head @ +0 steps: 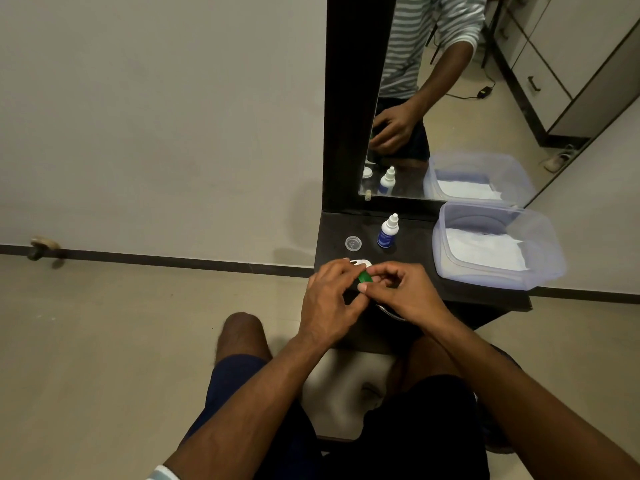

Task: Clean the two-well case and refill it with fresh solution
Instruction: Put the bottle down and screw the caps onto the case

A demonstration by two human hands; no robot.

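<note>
Green cap (364, 278) pinched between left hand (329, 295) and right hand (401, 294), on the case (360, 263) just in front of the bottle (388, 233). Looks early: uncapping, nothing refilled yet.

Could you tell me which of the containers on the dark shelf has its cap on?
The small dropper bottle; the little round cup and the big plastic tub are uncovered.

A plain off-white wall (156, 116) meets a beige tiled floor (104, 341) along a dark skirting strip (180, 261), with a small door stopper (43, 247) fixed near the base. A dark-framed mirror (485, 98) stands above a black worktop (415, 237), reflecting pale cabinets with dark handles (535, 83) and a cable trailing across the floor, under dim, even indoor light.
</note>
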